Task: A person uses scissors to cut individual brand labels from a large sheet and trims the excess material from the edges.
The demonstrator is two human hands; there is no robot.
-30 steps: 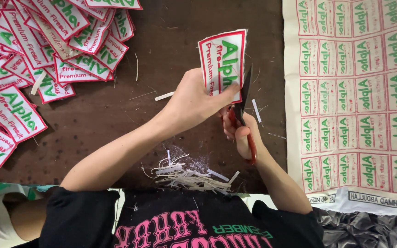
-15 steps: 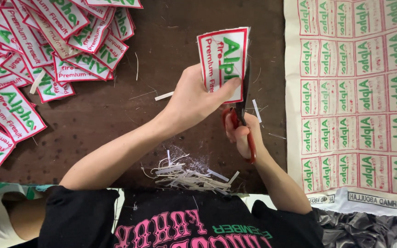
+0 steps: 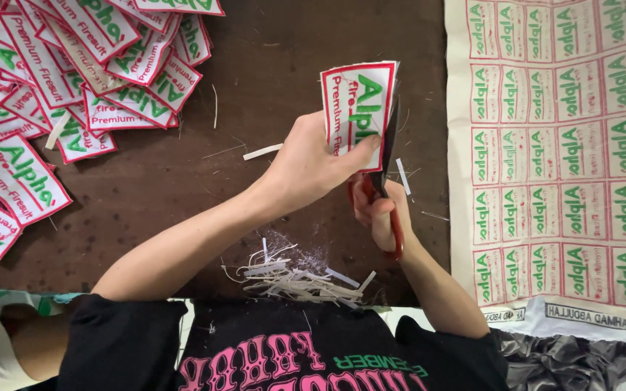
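My left hand (image 3: pixel 313 163) pinches a white rectangular cloth patch (image 3: pixel 356 108) with a red border and green lettering, held upright above the dark brown table (image 3: pixel 284 43). My right hand (image 3: pixel 378 213) grips red-handled scissors (image 3: pixel 387 166) just right of it. The dark blades run up along the patch's right edge. A heap of thin white cut strips (image 3: pixel 295 271) lies on the table below my hands.
A big pile of cut patches (image 3: pixel 59 87) covers the table's left part. On the right lies an uncut cloth sheet (image 3: pixel 552 145) printed with rows of the same patches. Loose threads and slivers (image 3: pixel 262 152) dot the middle. Crumpled dark fabric (image 3: pixel 566 362) sits at bottom right.
The patch has shifted slightly in my left hand, and the scissor blades have moved a little farther up its right edge. Everything else has stayed where it was.
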